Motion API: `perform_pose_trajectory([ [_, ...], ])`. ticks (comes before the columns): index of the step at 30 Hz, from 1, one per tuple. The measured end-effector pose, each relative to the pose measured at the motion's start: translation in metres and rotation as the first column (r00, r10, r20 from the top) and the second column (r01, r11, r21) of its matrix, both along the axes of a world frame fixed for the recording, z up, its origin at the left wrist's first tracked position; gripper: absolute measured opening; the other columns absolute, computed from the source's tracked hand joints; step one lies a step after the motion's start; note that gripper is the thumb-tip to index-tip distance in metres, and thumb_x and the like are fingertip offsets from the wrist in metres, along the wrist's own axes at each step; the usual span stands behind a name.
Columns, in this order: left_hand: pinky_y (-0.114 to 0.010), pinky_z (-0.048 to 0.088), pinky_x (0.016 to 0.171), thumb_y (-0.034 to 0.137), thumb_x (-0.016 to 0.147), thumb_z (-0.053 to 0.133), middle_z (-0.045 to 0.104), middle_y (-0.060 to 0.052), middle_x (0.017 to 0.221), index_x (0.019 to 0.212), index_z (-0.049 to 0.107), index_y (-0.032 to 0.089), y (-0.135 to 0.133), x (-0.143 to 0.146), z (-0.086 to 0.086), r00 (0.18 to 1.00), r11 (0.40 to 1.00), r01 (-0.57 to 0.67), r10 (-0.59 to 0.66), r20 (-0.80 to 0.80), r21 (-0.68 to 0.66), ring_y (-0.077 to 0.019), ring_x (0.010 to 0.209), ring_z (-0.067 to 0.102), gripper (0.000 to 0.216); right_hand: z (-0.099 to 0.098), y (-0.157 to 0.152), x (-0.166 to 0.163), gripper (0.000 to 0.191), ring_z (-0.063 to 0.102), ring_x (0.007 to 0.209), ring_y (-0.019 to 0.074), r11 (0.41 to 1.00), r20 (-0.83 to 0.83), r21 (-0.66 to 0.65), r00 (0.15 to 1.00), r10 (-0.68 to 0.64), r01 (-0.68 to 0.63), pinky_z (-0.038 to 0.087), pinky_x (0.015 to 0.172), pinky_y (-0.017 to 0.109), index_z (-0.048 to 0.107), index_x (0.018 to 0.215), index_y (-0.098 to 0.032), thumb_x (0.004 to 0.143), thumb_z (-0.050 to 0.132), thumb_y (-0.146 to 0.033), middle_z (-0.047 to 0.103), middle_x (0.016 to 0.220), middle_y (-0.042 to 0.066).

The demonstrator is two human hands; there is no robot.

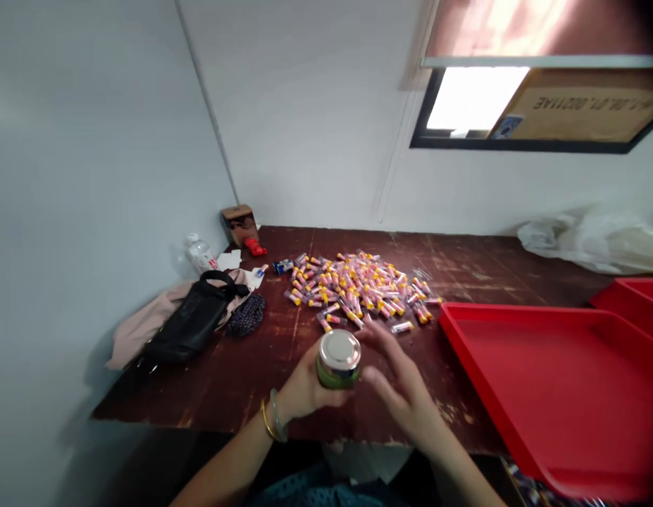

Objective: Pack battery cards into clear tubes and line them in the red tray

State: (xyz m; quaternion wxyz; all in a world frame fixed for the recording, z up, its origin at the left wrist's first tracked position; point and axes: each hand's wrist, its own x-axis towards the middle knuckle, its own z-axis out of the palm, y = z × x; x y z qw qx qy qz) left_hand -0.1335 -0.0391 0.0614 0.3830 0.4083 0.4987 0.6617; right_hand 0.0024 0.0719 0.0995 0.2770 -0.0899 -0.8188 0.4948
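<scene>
A green jar (339,360) with a shiny silver lid stands upright in my left hand (303,389), whose fingers wrap round its side. Two bangles circle that wrist. My right hand (401,388) hovers just right of the jar, thumb and fingers spread apart, with nothing in it. Beyond both hands lies a wide heap of small clear-wrapped tubes (363,285), pink with yellow ends, loose on the dark brown table (284,352).
A large red tray (563,380) covers the table's right side, with a second red tray (643,299) behind it. At left lie a black bag (196,320), a dotted cloth (246,315), a clear bottle (201,255) and a brown box (240,224). Plastic bags (590,243) rest at back right.
</scene>
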Motion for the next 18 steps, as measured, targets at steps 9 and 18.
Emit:
perform_pose_trajectory([
  [9, -0.039, 0.053, 0.087, 0.033, 0.062, 0.082, 0.071, -0.009, 0.106, 0.114, 0.061, 0.017, -0.003, -0.02, -0.007, 0.989, 0.989, -0.1, 0.086, -0.12, -0.108, -0.0262, 0.094, 0.066, 0.059, 0.021, -0.005, 0.001, 0.062, 0.027, 0.145, 0.0225, 0.977, 0.036, 0.022, 0.977, 0.209, -0.21, 0.025, 0.12, 0.04, 0.034, 0.149, -0.025, 0.093, 0.058, -0.036, 0.03, 0.156, 0.008],
  [18, -0.042, 0.056, 0.087, 0.034, 0.058, 0.082, 0.071, -0.008, 0.108, 0.112, 0.062, 0.021, -0.013, -0.027, -0.029, 0.982, 0.979, -0.002, -0.037, -0.184, -0.205, -0.0301, 0.098, 0.066, 0.06, 0.002, -0.002, -0.022, 0.064, 0.039, 0.137, 0.0213, 0.96, -0.033, 0.025, 0.959, 0.28, -0.28, 0.031, 0.116, 0.037, 0.038, 0.147, -0.021, 0.091, 0.06, -0.041, 0.043, 0.147, 0.012],
])
